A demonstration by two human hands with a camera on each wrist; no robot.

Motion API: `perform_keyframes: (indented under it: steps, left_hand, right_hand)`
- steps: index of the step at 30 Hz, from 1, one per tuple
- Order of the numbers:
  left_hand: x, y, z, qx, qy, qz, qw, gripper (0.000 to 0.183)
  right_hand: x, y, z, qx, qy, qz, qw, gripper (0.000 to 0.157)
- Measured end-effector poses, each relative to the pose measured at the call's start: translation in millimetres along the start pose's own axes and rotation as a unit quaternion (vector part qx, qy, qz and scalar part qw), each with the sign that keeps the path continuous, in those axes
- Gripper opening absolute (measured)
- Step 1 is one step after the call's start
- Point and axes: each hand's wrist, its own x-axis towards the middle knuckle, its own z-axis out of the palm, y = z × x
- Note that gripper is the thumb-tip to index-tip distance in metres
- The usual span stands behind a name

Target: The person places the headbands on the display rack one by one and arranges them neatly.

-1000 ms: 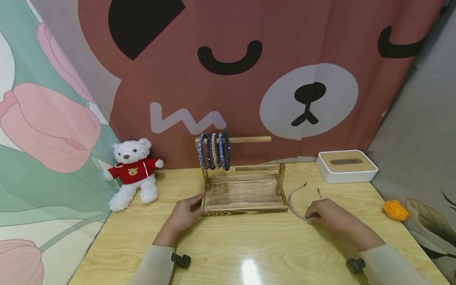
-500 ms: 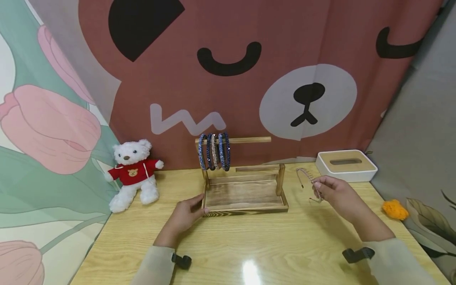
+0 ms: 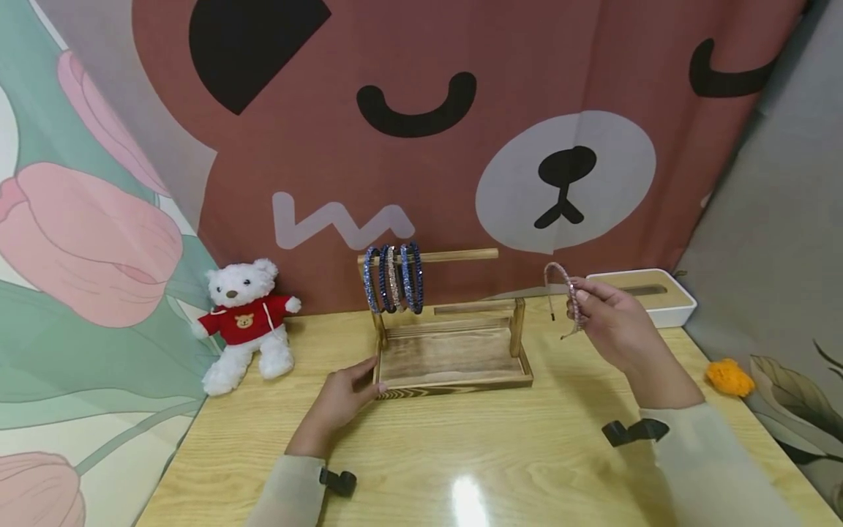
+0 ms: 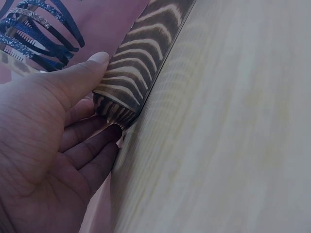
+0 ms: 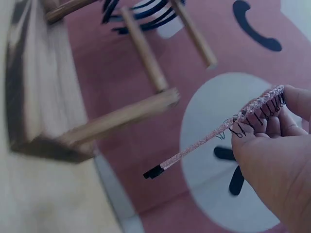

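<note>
A wooden headband stand (image 3: pixel 454 384) with a tray base and two bars is on the table. My left hand (image 3: pixel 340 399) holds its front left corner; in the left wrist view, the thumb (image 4: pixel 92 68) lies against the striped wood, with the fingers round the corner. Several glittery headbands (image 3: pixel 395 278), blue and one pale, hang at the left of the upper bar. Right of the stand, my right hand (image 3: pixel 612 318) pinches a pink headband (image 3: pixel 573 293) in the air. Small dark teeth and a black end tip (image 5: pixel 154 172) show on it in the right wrist view.
Behind my right hand is a white tissue box (image 3: pixel 672 307) with a wooden lid. A white teddy bear (image 3: pixel 244 322) in a red top sits at the back left. An orange fluffy thing (image 3: pixel 729 377) lies at the right table edge.
My right hand has lifted the pink headband off the table and turned it more upright, moving it up and back. The left hand has stayed at the stand's corner.
</note>
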Motion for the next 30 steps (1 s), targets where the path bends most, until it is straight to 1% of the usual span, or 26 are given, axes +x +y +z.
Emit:
perform_keyframes:
  steps: [3,7,10,13,20,23,26,30]
  left_hand:
    - [-0.4,0.9,0.0,-0.002,0.000,-0.002,1.0000,0.063]
    - [-0.3,2.0,-0.7,-0.001,-0.002,-0.002,1.0000,0.064]
    - [-0.8,2.6,-2.1,0.001,-0.001,-0.002,1.0000,0.064]
    - [-1.1,2.9,-3.4,0.004,-0.001,-0.002,1.0000,0.064]
    - [-0.6,0.9,-3.2,0.003,0.000,-0.001,1.0000,0.064]
    - [-1.0,0.9,-2.5,-0.001,0.000,0.000,1.0000,0.064]
    - [-1.2,1.0,-1.7,-0.006,-0.001,-0.002,1.0000,0.064]
    - [-0.7,1.5,-1.6,-0.013,-0.003,-0.006,0.9999,0.065]
  right_hand:
    - [11.6,-6.9,12.0,0.003,0.014,-0.025,1.000,0.031]
    - [26.3,-16.5,27.3,0.006,0.041,-0.049,0.998,0.025]
    - [38.5,-19.0,37.4,0.027,0.056,-0.056,0.997,0.022]
    - [51.9,-16.5,45.5,0.048,0.070,-0.059,0.995,0.021]
    - [79.9,-5.3,62.7,0.111,0.107,-0.046,0.987,0.013]
    - [89.4,1.2,74.3,0.111,0.125,-0.035,0.985,0.011]
    - [96.5,8.3,88.9,0.108,0.130,-0.027,0.985,0.011]
    - [103.3,19.2,109.6,0.099,0.121,-0.019,0.987,0.015]
